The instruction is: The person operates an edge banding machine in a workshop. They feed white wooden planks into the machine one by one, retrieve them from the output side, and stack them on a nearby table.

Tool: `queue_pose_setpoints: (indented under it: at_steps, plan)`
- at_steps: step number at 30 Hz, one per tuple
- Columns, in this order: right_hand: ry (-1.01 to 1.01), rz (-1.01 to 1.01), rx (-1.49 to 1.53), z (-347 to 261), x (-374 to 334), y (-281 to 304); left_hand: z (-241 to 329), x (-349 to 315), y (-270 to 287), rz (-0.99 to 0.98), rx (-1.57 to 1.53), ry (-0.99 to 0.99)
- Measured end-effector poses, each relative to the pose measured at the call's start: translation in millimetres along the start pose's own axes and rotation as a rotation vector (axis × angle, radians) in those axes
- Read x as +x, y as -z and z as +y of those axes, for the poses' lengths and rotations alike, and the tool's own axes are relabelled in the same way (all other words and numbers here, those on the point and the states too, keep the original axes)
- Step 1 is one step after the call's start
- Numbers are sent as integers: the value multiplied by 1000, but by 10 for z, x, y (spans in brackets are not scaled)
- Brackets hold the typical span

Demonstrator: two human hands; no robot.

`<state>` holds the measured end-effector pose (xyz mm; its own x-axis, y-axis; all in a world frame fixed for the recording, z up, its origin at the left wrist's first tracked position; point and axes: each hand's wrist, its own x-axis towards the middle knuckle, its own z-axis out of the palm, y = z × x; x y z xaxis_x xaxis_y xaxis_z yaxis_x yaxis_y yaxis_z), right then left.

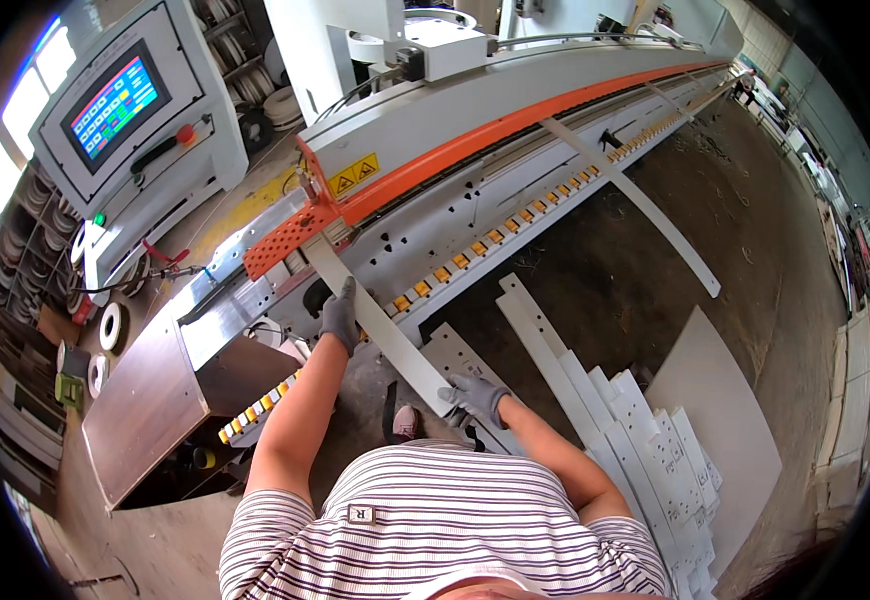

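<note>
Workshop floor (pixel 745 240), brown and littered, spreads beyond a long grey machine (pixel 515 110) with an orange edge. Centred before the person is a narrow pale strip (pixel 390 335), its long axis slanting from eleven o'clock to five; the eleven o'clock end meets the machine by its orange perforated guard (pixel 290 240). The gloved left hand (pixel 338 318) lies along the strip's left edge, forearm aiming toward one o'clock, fingertips up; how its fingers curl beneath cannot be told. The gloved right hand (pixel 475 398) grips the five o'clock end, its forearm aiming toward ten. Out from the strip, yellow rollers (pixel 495 237) run at two o'clock, stacked drilled panels (pixel 655 450) lie at four, and a control screen (pixel 115 105) stands at ten.
</note>
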<state>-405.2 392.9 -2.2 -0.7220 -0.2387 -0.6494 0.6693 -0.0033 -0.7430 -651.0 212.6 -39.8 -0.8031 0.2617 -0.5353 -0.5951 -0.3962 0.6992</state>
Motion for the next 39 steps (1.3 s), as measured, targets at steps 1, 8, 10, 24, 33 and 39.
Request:
queue_pose_setpoints:
  at_steps: [1, 8, 10, 24, 33, 39]
  plan:
    - [-9, 27, 14, 8, 82, -44, 28, 121, 22, -9, -12, 31]
    - [336, 343, -264, 265, 889, -126, 86, 624, 316, -200, -102, 11]
    - [372, 401, -303, 185, 935, -71, 90, 537, 156, -231, -98, 9]
    - [108, 142, 386, -127, 767, -199, -2, 566, 141, -83, -35, -109]
    - [209, 229, 286, -163, 596, -47, 43, 495, -192, 9, -50, 3]
    - [201, 384, 259, -141, 504, 432, -98, 635, -922, 18, -61, 67]
